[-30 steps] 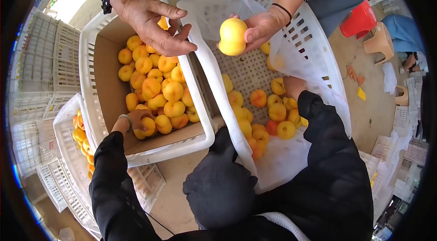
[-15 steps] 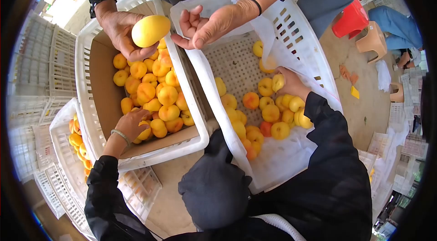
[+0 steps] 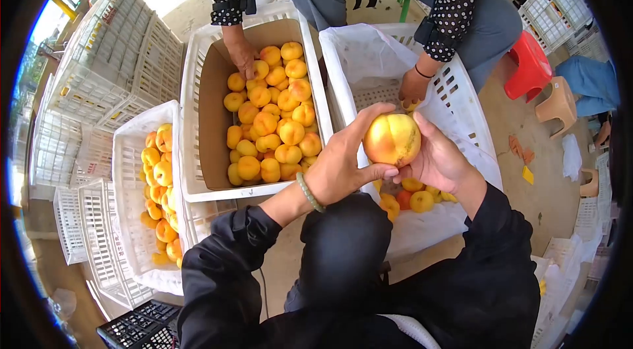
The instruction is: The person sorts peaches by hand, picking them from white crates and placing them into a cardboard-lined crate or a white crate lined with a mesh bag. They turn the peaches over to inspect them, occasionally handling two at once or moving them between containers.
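Note:
A yellow-orange peach (image 3: 391,140) with dark specks on its right side is held up in front of me between both hands. My left hand (image 3: 339,163), wearing a bead bracelet, closes on it from the left with the thumb along its lower edge. From the right, my right hand (image 3: 445,159) grips it too, thumb near the top; some fingers are hidden behind the fruit. Below lies the white lined crate (image 3: 432,233) with more peaches, partly covered by my hands. To the left stands a cardboard-lined crate (image 3: 186,151) full of peaches (image 3: 267,123).
Opposite me, a person in polka-dot sleeves has one hand (image 3: 241,59) in the cardboard-lined crate and another hand (image 3: 414,87) in the right crate. Another peach crate (image 3: 125,204) stands at left. A red stool (image 3: 529,66) and tan stool (image 3: 555,106) are at right.
My left hand has left the cardboard-lined crate and my right hand has risen from the right crate; both now hold one peach. The other person's hands moved from a raised fruit into the crates.

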`<state>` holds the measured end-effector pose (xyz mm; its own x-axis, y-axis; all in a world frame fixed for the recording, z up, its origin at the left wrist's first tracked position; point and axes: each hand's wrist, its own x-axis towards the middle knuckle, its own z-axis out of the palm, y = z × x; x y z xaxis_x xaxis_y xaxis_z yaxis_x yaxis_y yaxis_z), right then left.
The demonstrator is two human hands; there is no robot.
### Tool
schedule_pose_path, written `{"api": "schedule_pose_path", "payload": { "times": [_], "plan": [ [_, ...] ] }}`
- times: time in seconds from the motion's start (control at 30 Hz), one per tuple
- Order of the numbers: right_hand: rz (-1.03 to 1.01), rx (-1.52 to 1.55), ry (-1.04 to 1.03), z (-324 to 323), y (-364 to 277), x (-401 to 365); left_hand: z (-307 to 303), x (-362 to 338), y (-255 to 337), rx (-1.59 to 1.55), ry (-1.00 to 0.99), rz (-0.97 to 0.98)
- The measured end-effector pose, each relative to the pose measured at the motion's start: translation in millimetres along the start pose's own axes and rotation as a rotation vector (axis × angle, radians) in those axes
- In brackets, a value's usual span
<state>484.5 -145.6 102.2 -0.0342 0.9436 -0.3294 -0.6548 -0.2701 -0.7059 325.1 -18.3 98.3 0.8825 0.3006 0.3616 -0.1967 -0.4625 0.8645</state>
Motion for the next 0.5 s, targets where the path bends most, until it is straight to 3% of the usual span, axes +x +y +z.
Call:
{"api": "schedule_pose_path", "payload": {
  "times": [0.07,0.17,0.3,0.4,0.5],
  "plan": [
    [-0.012,0.144,0.019,14.7,7.4,-4.7,2.1,-0.7,3.3,-0.125,-0.013,-0.036],
    [-0.029,0.017,0.012,16.4,14.3,-16.4,-0.6,-12.7,11.6,-0.615,-0.036,-0.250],
    [-0.040,-0.140,0.002,38.3,17.8,-25.4,-4.7,-28.7,13.8,-0.823,0.040,-0.332],
    [-0.082,-0.342,0.026,58.5,20.7,-25.7,-5.9,-44.2,16.5,-0.953,0.214,-0.420],
    [-0.122,-0.547,-0.001,54.9,25.1,-32.6,-42.6,-79.4,39.2,-1.064,0.328,-0.456]
  ]
}}
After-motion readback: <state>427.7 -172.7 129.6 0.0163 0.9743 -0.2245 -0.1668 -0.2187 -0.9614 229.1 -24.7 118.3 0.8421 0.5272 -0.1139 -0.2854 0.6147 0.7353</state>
